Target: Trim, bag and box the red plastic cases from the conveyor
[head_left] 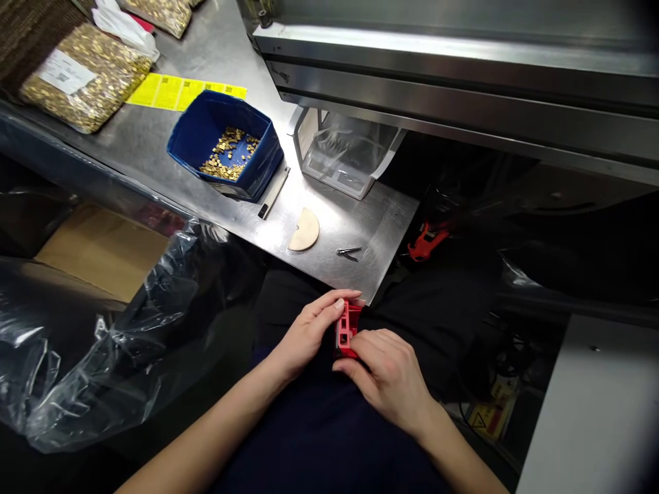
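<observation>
"Head view, from my end: where does the red plastic block with square openings (pixel 344 326) sit?"

"Off the bench (pixel 384 213), above the lap, just beyond the near right corner. Its long axis runs from that corner toward the body."

"Which hand is nearer?"

"Neither; I see both touching it. The left hand (pixel 315 326) takes the end by the corner, thumb on top, and the right hand (pixel 386 363) has the body end."

"How open is each grip?"

"Both closed around it, the left firmly, the right with fingers bent against its side and thumb low at the end. Some fingertips are hidden from me."

"Anything in the way?"

"Only the bench corner, close past the far end; I can't judge the height gap. Small dark metal pliers (pixel 349 253) lie near that corner, a pale half-round disc (pixel 305 232) by the near edge, and a blue plastic bin (pixel 266 161) farther left along it."
</observation>
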The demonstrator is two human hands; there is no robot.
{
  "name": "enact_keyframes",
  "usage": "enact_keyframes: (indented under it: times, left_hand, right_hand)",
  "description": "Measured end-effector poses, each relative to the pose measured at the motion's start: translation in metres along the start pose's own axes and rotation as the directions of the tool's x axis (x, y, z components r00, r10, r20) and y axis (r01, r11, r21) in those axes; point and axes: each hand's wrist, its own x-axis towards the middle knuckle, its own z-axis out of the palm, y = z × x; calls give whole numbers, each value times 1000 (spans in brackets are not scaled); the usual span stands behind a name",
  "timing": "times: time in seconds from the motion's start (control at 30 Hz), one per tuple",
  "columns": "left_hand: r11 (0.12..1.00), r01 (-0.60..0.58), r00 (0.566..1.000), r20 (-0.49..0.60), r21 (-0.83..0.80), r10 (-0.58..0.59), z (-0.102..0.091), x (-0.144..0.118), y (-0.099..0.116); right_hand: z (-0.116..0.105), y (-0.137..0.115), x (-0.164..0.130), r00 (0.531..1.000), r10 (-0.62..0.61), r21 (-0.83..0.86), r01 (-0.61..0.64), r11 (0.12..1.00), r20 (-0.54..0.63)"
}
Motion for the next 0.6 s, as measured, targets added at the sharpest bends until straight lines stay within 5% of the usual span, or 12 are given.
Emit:
enact_keyframes:
  times: [0.13,0.27,0.5,0.6]
  left_hand:
    - [976,-109,993,-12,188,113,-7,7,-5]
    - [921,-244,969,119,305,217,-16,7,-4]
    - [992,-103,967,241,66,84,-19,-8,-17]
    - [996,-93,966,242,1,90,-23,-13,-22]
  right_hand:
    - [-1,1,5,986,162,161,-166,973,40]
    - [0,11,13,907,402,452,-412,791,123]
    - [8,28,28,810,534,759,-500,416,241]
    - [12,26,31,798,543,810,-486,327,260]
